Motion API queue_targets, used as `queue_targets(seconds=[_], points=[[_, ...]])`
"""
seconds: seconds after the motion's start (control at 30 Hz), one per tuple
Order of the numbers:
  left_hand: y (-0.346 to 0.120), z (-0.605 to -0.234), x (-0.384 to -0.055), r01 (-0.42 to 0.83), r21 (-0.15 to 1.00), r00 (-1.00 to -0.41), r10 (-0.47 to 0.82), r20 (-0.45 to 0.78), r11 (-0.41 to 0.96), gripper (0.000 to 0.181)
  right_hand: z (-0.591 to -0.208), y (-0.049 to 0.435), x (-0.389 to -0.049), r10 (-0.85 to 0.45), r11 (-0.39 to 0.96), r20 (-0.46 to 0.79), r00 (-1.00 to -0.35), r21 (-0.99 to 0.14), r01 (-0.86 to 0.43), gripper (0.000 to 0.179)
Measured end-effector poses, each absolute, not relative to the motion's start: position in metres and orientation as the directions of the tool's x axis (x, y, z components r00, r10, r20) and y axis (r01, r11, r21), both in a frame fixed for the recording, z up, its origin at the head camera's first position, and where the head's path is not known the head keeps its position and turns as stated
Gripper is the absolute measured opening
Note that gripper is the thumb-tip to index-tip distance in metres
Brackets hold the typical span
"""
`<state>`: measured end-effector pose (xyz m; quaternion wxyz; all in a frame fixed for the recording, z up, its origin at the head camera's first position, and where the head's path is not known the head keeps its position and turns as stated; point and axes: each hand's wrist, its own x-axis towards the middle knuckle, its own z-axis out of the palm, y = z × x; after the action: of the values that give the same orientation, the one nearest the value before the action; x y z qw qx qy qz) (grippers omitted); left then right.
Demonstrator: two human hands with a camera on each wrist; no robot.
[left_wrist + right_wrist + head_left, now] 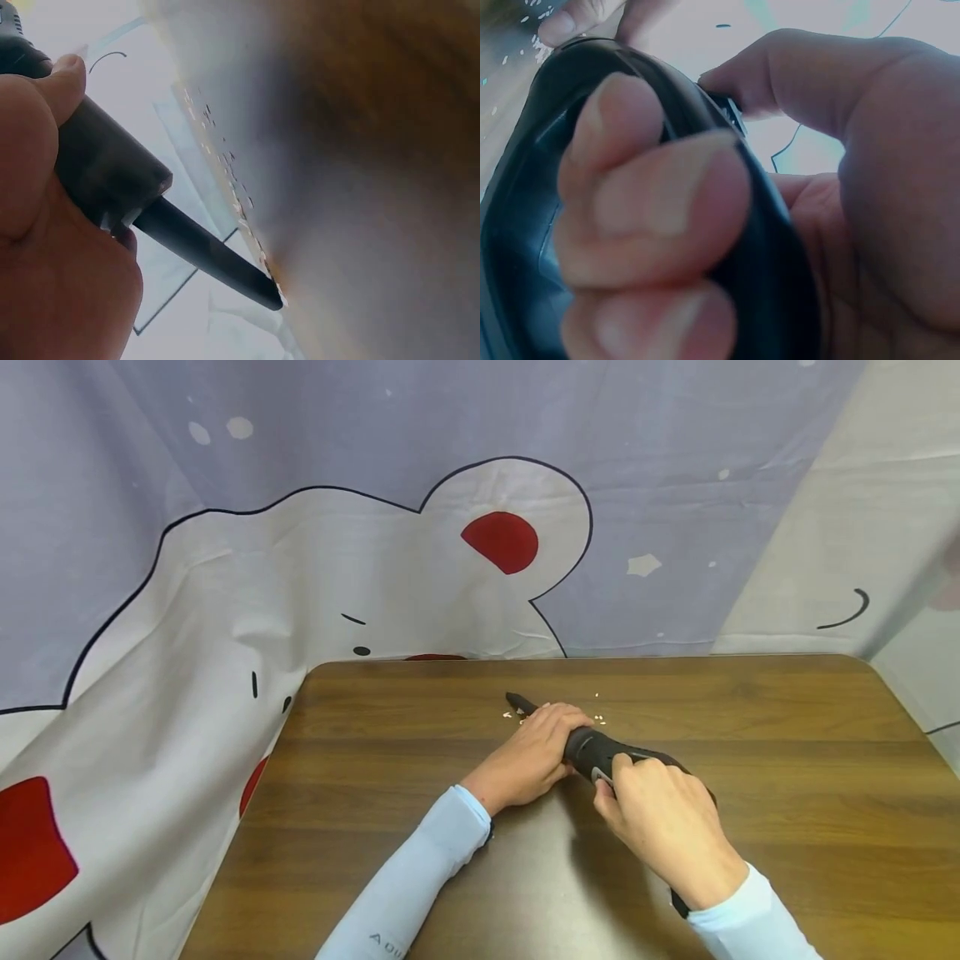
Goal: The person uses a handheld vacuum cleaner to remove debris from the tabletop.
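Note:
A black handheld vacuum cleaner (589,750) slants over the wooden table, held in both hands. My left hand (531,756) grips its front end, the thumb lying along the dark barrel (112,161) in the left wrist view. From that barrel a slim crevice nozzle (206,253) reaches down to the tabletop among small pale scraps (600,720). My right hand (667,814) holds the rear handle (776,247), fingers curled through its loop. In the right wrist view the right thumb lies at a small switch (731,111) on top.
The brown wooden table (787,827) has rounded far corners. Behind it and along its left side hangs a printed curtain (360,552) in white, lilac and red. More pale scraps (507,715) lie near the nozzle, toward the table's far edge.

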<state>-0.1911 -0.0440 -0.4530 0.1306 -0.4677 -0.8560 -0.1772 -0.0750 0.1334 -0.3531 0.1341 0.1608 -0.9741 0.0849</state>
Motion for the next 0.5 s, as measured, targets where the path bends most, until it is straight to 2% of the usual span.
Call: queue_targets(seconds=[0.2, 0.5], points=[[-0.039, -0.449, -0.187, 0.87, 0.186, -0.489, 0.755, 0.436, 0.456, 0.064, -0.35, 0.138, -0.071, -0.284, 0.934, 0.283, -0.916, -0.134, -0.33, 0.029], [-0.038, -0.446, -0.179, 0.867, 0.151, -0.49, 0.761, 0.424, 0.474, 0.062, -0.344, 0.137, -0.062, -0.296, 0.936, 0.331, -0.896, -0.087, -0.341, 0.031]])
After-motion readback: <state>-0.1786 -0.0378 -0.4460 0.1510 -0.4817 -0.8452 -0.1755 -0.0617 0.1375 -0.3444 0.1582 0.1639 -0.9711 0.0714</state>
